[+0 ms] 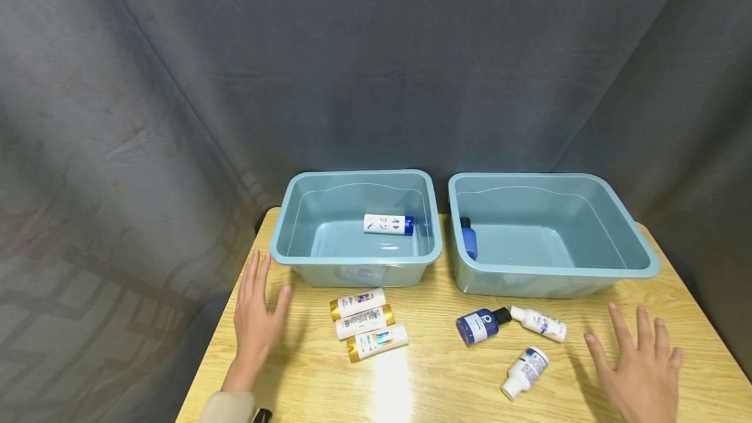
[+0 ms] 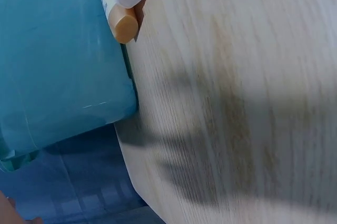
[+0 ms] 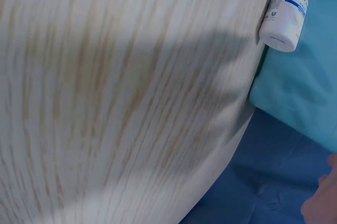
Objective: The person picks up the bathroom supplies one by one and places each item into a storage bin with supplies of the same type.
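My left hand [image 1: 255,315] lies open and flat over the wooden table [image 1: 435,384], left of three white bottles with gold caps [image 1: 364,322]; it holds nothing. Over the table's right front, my right hand [image 1: 640,364] is open too, fingers spread, near a white bottle [image 1: 525,372]. A blue bottle with a black cap [image 1: 480,325] and another white bottle [image 1: 539,322] lie between the hands. In the left wrist view a gold cap [image 2: 124,25] shows beside the tub wall [image 2: 58,71]. The right wrist view shows a white bottle [image 3: 287,13] on the table.
Two teal tubs stand side by side at the back of the table. The left tub [image 1: 294,260] holds a white bottle with a blue cap [image 1: 388,224]; the right tub [image 1: 552,282] holds a blue bottle [image 1: 469,240]. A dark curtain hangs behind.
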A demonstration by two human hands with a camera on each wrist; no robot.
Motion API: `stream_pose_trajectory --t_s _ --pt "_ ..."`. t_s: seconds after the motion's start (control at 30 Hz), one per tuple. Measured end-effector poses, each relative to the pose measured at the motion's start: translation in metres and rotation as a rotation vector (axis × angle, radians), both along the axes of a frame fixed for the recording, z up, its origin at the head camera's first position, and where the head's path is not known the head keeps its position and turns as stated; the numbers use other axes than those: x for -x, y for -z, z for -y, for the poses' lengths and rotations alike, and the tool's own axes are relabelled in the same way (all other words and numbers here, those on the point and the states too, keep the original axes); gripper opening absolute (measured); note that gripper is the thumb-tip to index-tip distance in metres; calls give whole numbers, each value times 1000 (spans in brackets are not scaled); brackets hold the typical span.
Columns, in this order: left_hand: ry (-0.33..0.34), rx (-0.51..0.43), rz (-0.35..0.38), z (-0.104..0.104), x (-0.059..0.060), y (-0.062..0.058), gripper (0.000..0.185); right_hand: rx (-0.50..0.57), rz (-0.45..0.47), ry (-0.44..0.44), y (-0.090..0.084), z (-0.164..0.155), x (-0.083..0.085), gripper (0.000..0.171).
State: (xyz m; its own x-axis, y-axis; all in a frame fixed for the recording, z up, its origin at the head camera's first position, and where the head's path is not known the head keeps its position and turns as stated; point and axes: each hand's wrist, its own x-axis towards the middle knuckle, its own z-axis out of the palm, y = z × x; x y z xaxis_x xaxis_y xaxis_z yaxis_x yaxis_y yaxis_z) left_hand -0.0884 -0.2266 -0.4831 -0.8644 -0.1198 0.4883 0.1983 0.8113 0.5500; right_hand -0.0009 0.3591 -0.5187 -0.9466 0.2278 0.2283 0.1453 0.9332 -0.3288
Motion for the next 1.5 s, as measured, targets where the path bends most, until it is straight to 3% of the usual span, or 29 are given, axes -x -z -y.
stream_pose_trajectory --t_s 0.37,0.87,1.17,1.5 --pt "27 -41 -82 1 18 1 67 7 -18 -12 4 3 -1 72" --pt "93 -258 -62 5 40 1 57 39 -84 -38 8 11 -3 68" --pt "104 -319 -27 5 49 2 53 38 -66 -37 9 15 -3 68" --pt "114 -383 -4 3 56 1 50 50 -140 -83 9 22 -4 63"
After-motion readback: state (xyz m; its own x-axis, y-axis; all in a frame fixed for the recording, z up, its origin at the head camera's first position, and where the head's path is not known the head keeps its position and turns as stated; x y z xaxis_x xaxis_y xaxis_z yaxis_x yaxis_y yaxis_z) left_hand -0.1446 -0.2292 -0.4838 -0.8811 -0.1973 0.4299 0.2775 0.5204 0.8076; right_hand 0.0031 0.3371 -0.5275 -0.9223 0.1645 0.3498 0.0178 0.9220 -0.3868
